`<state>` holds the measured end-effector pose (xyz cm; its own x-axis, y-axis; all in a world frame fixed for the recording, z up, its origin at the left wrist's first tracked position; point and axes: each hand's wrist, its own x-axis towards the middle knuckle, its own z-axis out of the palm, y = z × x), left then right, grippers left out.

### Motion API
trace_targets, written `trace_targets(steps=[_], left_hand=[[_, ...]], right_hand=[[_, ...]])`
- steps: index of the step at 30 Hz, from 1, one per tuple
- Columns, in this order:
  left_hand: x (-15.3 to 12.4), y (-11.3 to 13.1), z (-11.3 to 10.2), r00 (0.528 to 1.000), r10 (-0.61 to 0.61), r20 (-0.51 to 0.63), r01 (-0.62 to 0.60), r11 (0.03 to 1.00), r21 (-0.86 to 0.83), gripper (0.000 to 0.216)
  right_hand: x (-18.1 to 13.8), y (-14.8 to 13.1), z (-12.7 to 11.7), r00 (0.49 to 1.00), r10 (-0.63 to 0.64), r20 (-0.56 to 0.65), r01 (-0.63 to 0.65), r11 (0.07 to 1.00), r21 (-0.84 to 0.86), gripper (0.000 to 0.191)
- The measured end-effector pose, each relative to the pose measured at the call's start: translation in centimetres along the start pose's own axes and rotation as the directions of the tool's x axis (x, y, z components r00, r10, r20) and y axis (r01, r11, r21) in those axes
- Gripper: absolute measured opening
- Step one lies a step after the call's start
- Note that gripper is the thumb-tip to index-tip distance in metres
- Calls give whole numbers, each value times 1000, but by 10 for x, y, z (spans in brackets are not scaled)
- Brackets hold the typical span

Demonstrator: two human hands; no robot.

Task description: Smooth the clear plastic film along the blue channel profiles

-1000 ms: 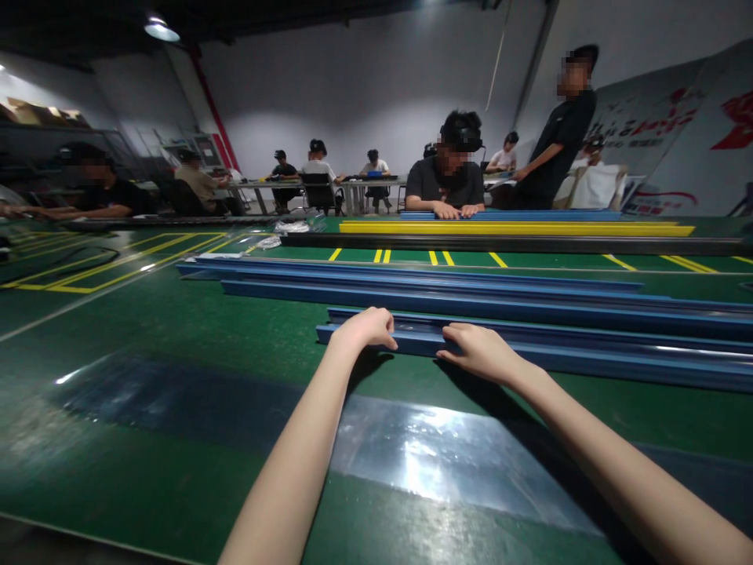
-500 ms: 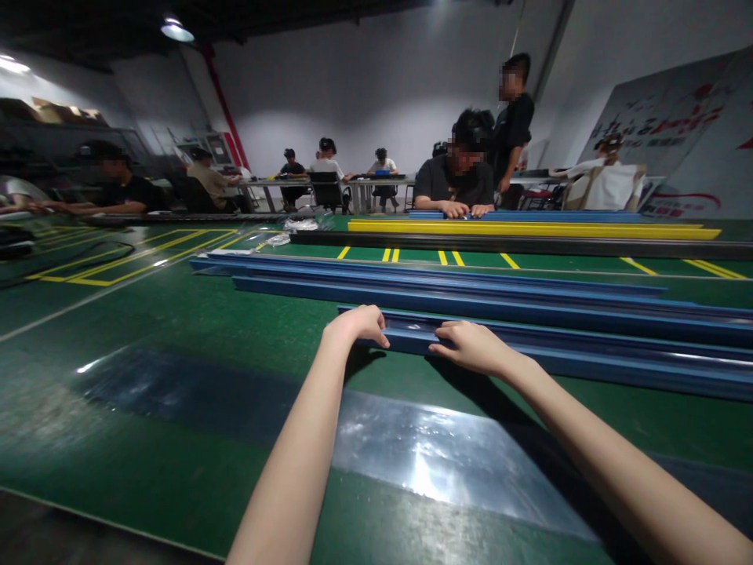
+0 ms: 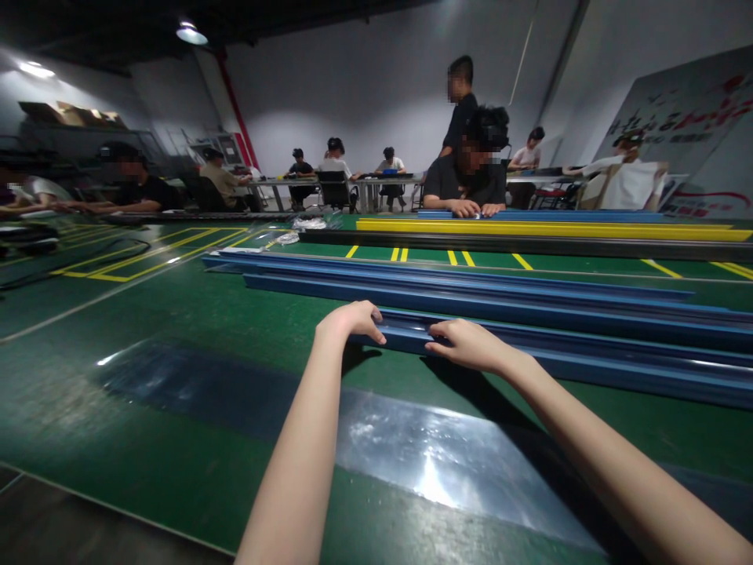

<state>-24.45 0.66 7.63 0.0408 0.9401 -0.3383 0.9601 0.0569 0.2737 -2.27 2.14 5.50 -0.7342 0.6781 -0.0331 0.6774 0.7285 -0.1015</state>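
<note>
A long blue channel profile [image 3: 565,352] lies across the green table and runs off to the right. At its left end my left hand [image 3: 354,320] is closed on it, thumb on the near wall and fingers over the trough. A short way to the right, my right hand [image 3: 467,344] grips the same profile with its fingertips inside the trough and its thumb on the near side. Some fingertips of both hands are hidden. In front of the profile lies a clear plastic film sleeve [image 3: 435,447], under my forearms.
More blue profiles [image 3: 376,287] lie parallel just behind. Farther back are a black profile [image 3: 529,248], a yellow profile [image 3: 529,227] and crumpled plastic [image 3: 306,224]. A co-worker [image 3: 471,169] bends over the far edge of the green table [image 3: 147,471]; other people sit behind.
Both hands keep their hold on the blue profile, hardly moving. My view has shifted slightly left, and the standing person in the background has moved left.
</note>
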Motion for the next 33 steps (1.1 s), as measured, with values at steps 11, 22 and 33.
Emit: trace_targets(steps=[11,22,33], left_hand=[[0,-10,0,998,-47,46,47,999,12,63],[-5,-7,-2,996,-82,41,80,996,42,52],[-4,-11,-1,995,-101,21,101,995,16,52]], right_hand=[[12,-7,0,999,21,-31,-21,1000,-12,31],[33,-8,9,998,-6,-65,6,1000,-6,35],[25,-30,17,997,23,-76,-38,980,-194,41]])
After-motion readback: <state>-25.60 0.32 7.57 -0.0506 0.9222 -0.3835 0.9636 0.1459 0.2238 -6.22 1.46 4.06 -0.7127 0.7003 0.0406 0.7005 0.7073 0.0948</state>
